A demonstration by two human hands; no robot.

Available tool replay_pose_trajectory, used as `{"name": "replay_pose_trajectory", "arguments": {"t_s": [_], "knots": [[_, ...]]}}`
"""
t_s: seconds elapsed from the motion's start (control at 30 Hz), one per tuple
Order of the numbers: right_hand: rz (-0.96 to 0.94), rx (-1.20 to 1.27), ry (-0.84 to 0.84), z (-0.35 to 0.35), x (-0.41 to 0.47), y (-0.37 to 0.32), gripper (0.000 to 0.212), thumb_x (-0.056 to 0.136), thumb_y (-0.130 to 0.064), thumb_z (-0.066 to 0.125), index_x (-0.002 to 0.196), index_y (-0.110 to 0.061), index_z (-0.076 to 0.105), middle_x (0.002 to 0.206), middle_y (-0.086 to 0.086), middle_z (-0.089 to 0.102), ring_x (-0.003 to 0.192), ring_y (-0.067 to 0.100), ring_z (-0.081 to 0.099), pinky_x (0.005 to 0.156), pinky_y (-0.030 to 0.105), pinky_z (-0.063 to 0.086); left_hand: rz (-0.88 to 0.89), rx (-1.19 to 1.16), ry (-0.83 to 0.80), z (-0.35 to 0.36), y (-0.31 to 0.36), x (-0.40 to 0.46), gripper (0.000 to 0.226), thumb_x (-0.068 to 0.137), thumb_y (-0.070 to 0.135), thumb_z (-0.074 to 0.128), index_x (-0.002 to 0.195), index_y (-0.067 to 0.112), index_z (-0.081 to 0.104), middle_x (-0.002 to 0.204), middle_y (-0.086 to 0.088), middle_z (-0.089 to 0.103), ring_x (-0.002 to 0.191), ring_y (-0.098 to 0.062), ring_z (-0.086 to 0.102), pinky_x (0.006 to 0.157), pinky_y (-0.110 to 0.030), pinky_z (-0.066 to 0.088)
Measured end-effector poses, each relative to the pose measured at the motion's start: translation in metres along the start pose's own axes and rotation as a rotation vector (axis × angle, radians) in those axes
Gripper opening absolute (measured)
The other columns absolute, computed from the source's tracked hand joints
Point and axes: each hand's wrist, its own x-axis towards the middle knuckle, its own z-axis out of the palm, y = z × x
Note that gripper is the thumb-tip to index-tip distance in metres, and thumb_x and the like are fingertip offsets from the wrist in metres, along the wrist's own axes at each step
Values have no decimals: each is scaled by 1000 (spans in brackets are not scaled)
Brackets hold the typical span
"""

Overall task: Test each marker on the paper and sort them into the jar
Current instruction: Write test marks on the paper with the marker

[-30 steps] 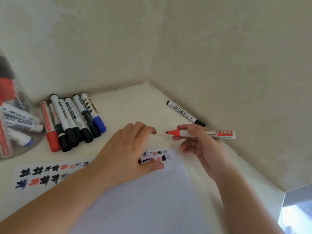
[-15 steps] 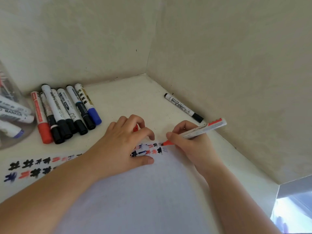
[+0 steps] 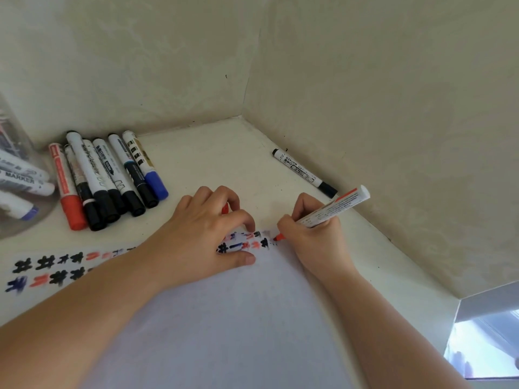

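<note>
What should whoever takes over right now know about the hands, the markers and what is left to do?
Right hand holds the uncapped red marker, tip at the paper.
Left hand presses the paper flat; something red, likely the cap, shows between its fingers.
Jar at far left already holds markers.
Six capped markers lie beside it; one black marker lies by the wall.
Left: finish this test, cap, sort, continue.

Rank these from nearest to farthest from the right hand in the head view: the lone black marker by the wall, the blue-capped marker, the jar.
1. Lone black marker, just beyond the right hand, by the wall.
2. Blue-capped marker, past the left hand.
3. Jar, at the far left edge.
</note>
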Motion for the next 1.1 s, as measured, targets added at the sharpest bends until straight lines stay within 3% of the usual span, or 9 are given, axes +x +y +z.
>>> {"name": "replay_pose_trajectory", "arguments": {"t_s": [0.17,0.33,0.5,0.63,0.83,0.97,1.1], "knots": [[5,6,-45,-2,1,0,28,65,-11,59,50,-18,36,42,-11,46,47,10,39,40,19,27,1,23,2,-1,1,-1,48,70,66,49,104,34,57,108,5,43,89,-11,30,75,-32,25],[-5,-3,-16,-2,3,3,27,62,-13,55,52,-16,30,41,-12,36,52,17,41,43,24,27,1,21,11,-2,1,-1,46,70,64,54,104,34,58,107,4,43,90,-12,30,75,-32,25],[1,122,27,-8,5,3,25,65,-7,55,51,-18,37,43,-5,49,39,2,41,38,13,27,-3,20,1,-1,1,-1,47,70,66,50,104,35,58,107,6,41,89,-11,29,75,-31,24],[5,89,20,-7,6,5,22,62,-14,54,48,-20,37,40,-8,54,41,6,41,38,13,27,-3,13,-1,0,0,0,47,69,68,48,103,36,57,107,7,41,89,-11,30,76,-31,25],[1,-32,15,-5,7,11,24,63,-16,55,53,-18,33,41,-11,40,56,20,50,40,20,26,-2,15,5,-1,0,0,47,69,68,48,103,36,58,106,7,41,89,-11,30,76,-32,25],[4,-34,-14,-6,6,10,21,61,-18,55,54,-15,35,43,-8,46,55,20,49,43,23,29,-5,25,1,-1,0,0,48,69,69,45,103,37,57,106,7,41,89,-10,29,76,-31,25],[2,-30,12,-7,7,10,28,66,-11,56,53,-17,32,45,-7,39,52,21,57,40,18,28,-1,28,10,-1,0,0,48,69,68,46,103,36,58,106,7,42,88,-9,27,76,-31,25]]}}
